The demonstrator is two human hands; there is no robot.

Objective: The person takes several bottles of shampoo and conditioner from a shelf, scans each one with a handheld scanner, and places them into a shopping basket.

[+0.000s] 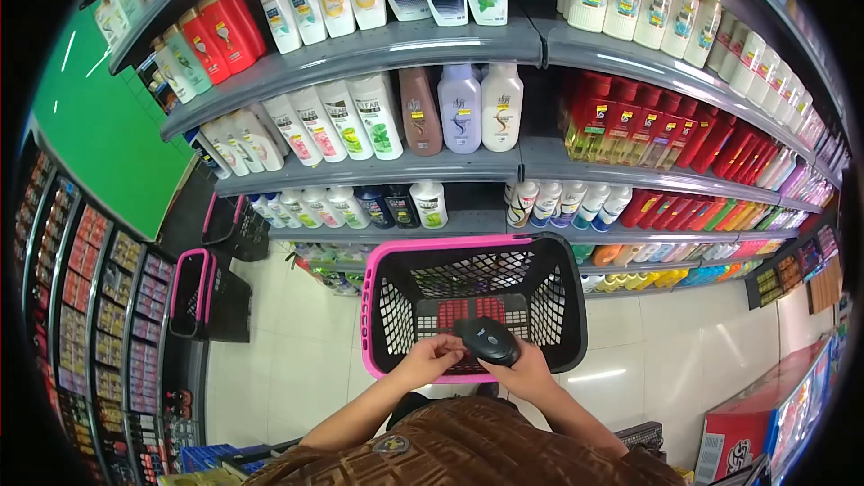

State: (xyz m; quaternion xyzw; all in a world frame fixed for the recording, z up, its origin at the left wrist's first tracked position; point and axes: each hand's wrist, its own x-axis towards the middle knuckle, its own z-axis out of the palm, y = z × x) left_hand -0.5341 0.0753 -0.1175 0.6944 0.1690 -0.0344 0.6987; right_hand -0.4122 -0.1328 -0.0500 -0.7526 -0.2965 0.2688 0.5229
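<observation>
A black handheld barcode scanner point(491, 342) is gripped in my right hand point(526, 374), its rounded back facing up. Close beside it on the left is my left hand point(434, 358), fingers curled together near the scanner's front end; whether they hold anything is hidden. Both hands are over the near side of a black mesh shopping basket point(565, 306) with a pink rim and handle. Through the basket's open top I see its latticed floor, with reddish colour showing in the middle.
Grey shelves point(378, 47) of shampoo bottles rise in front of me. Right of centre are red bottles point(621, 130). At left, another black basket with a pink rim point(209, 292) stands by packed shelves point(90, 306). A red box point(751, 418) is at lower right, on the tiled floor point(630, 333) side.
</observation>
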